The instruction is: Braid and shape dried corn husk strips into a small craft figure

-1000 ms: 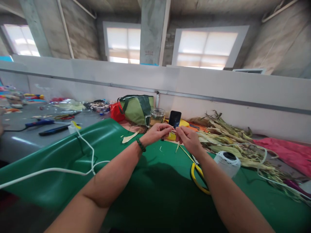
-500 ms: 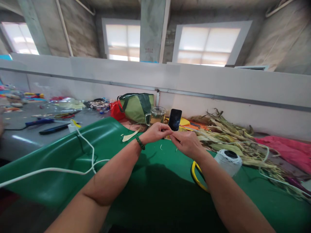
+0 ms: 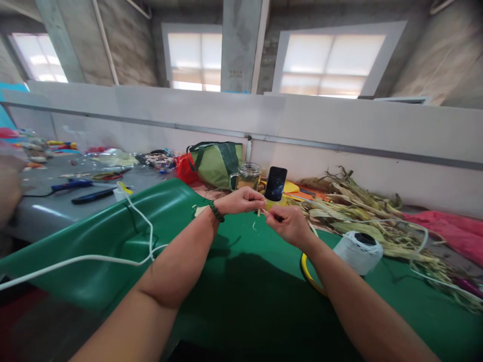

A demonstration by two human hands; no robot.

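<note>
My left hand (image 3: 243, 200), with a green bead bracelet (image 3: 216, 211) at its wrist, is closed in a pinch. Close beside it on the right, my right hand (image 3: 289, 224) is closed too, fingers curled. A small pale piece (image 3: 260, 211) shows between the two hands, too small to make out clearly. Behind them a dark phone (image 3: 275, 184) leans upright, next to a glass mug (image 3: 249, 176). A pale husk strip (image 3: 199, 210) lies partly hidden behind my left wrist. Right of my right forearm sits a spool of white thread (image 3: 358, 252).
Dried corn husks (image 3: 350, 201) spread over the right back. A yellow ring-shaped object (image 3: 310, 274) lies partly under my right forearm. White cable (image 3: 86, 258) crosses the green sheet (image 3: 151, 206). At left are a glue gun (image 3: 71, 185) and another person's blurred arm (image 3: 9, 183).
My hands have drawn slightly apart, and my right fingers have curled in more. A blurred arm has come further into view at the left edge. The view has shifted slightly.
</note>
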